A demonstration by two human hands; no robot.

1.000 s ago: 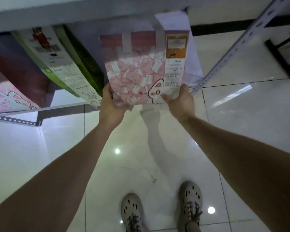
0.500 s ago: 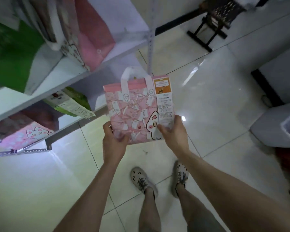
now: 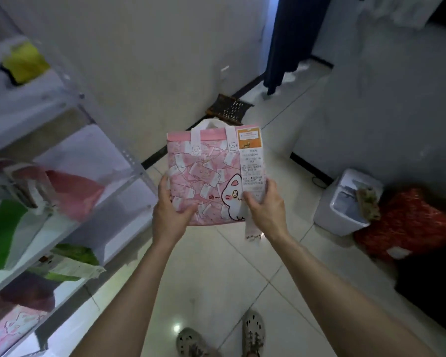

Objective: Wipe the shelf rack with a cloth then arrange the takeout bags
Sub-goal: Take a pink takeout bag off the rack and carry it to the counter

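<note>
I hold a pink takeout bag (image 3: 206, 173) with a cat print, white handles and a long receipt upright in front of me, over the floor. My left hand (image 3: 169, 210) grips its lower left edge. My right hand (image 3: 264, 208) grips its lower right corner over the receipt. The white metal shelf rack (image 3: 129, 161) stands to my left, apart from the bag. On its shelves lie a red and pink bag (image 3: 75, 189), a green bag (image 3: 0, 233), a green and white bag (image 3: 72, 264) and a pink cat bag (image 3: 13, 325). A yellow cloth (image 3: 23, 63) sits on an upper shelf.
A white bin (image 3: 345, 204) stands on the tiled floor at the right, beside a red sack (image 3: 407, 222). A low black stool (image 3: 228, 109) sits by the wall ahead. A dark curtain (image 3: 286, 39) hangs at the back. My shoes (image 3: 252, 331) are below.
I have drawn the pink bag out from the lower shelf and lifted it away to the right of the rack. My view has risen and turned toward the room.
</note>
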